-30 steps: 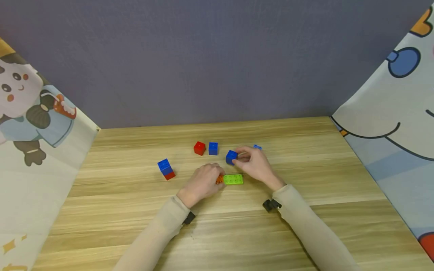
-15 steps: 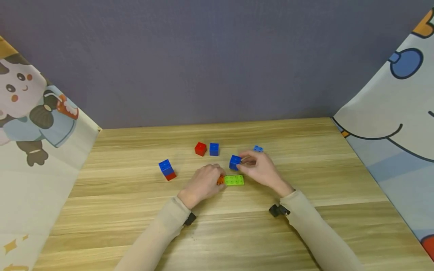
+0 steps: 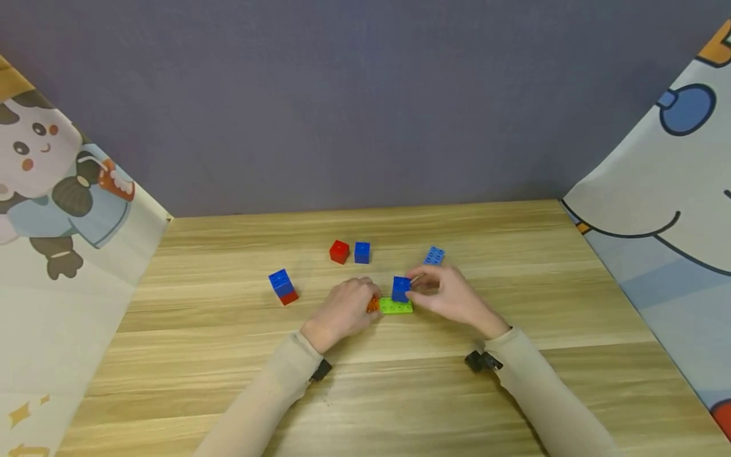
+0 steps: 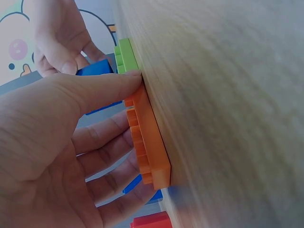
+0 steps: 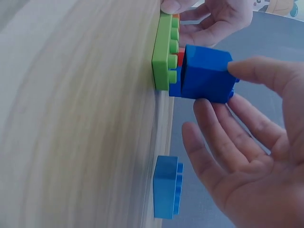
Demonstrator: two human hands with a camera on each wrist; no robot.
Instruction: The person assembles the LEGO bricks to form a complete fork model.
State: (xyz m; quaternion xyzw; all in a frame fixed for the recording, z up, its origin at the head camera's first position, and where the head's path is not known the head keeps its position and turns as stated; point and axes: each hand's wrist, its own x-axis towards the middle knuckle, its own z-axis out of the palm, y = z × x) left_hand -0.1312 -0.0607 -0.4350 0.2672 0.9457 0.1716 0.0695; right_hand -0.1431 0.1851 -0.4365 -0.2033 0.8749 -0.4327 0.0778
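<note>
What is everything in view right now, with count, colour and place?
held cube: 1, blue, in the right hand, just above the green brick
green brick: 1, lime, on the table, at the orange brick's right end
orange brick: 1, orange, in the left hand
light-blue brick: 1, light blue, beyond the right hand
red cube: 1, red, far row
blue cube: 1, blue, beside it
stack: 1, blue on red, far left
table: 1, wood-coloured, underneath
backdrop: 1, grey, behind
printed panels: 2, multicoloured, both sides
hands: 2, bare, centre
sleeves: 2, beige, forearms
wrist devices: 2, black, wrists
</note>
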